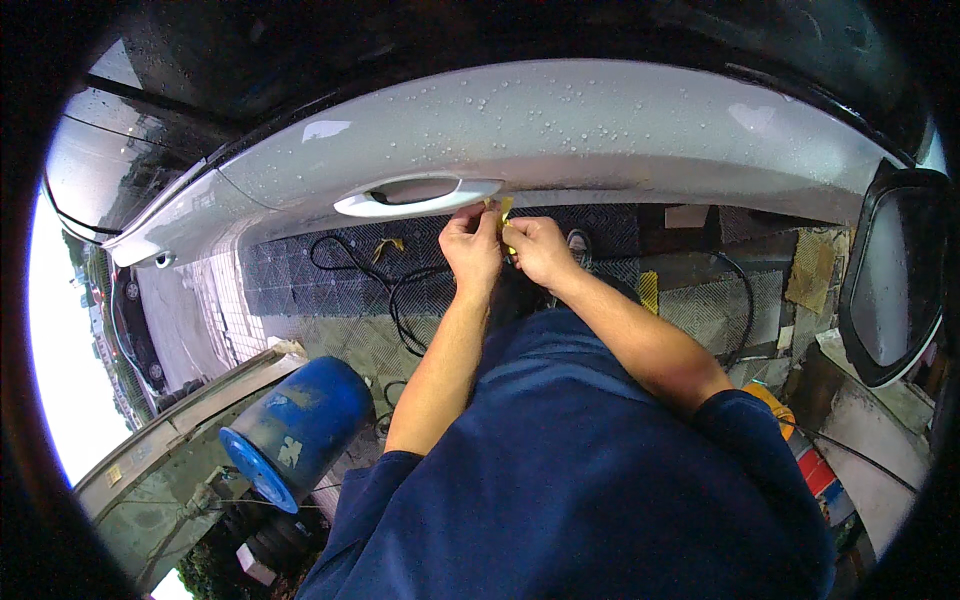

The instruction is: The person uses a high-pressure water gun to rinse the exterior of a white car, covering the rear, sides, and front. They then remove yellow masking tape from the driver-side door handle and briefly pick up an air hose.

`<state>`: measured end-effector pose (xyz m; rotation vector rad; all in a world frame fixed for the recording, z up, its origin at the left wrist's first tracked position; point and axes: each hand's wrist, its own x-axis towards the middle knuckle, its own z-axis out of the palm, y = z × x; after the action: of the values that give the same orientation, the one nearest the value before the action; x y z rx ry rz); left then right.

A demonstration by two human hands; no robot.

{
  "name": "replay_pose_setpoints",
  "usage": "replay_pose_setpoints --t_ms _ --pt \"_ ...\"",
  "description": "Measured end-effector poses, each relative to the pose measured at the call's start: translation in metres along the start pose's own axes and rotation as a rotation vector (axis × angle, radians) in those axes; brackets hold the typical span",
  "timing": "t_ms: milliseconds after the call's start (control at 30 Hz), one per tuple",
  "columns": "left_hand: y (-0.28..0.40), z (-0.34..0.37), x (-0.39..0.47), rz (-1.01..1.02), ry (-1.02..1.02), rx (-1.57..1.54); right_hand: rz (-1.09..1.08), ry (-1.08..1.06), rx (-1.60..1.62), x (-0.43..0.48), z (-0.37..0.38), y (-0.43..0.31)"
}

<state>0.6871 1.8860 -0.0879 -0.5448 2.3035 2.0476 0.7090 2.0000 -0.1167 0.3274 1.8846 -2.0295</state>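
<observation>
In the head view a white car door with water drops on it spans the top. Its white door handle is at the centre-left. Just below the handle's right end, my left hand pinches a small piece of yellow tape. Beside it my right hand also has its fingers closed on the yellow tape, whose free end sticks up between the two hands. The fingers partly hide the tape, and I cannot tell whether it touches the car.
A black side mirror juts out at the right. On the matted floor lie a black hose and a yellow scrap. A blue plastic barrel stands at the lower left beside a low wall. An orange object is partly hidden at the right.
</observation>
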Motion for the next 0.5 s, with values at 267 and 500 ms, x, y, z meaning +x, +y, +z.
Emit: replay_pose_setpoints --t_ms 267,500 --pt "-0.005 -0.006 -0.002 0.085 0.010 0.012 -0.045 -0.047 -0.021 -0.002 0.013 0.007" --pt "-0.001 -0.011 0.009 0.010 -0.094 -0.055 -0.017 -0.040 0.005 0.003 0.029 0.015"
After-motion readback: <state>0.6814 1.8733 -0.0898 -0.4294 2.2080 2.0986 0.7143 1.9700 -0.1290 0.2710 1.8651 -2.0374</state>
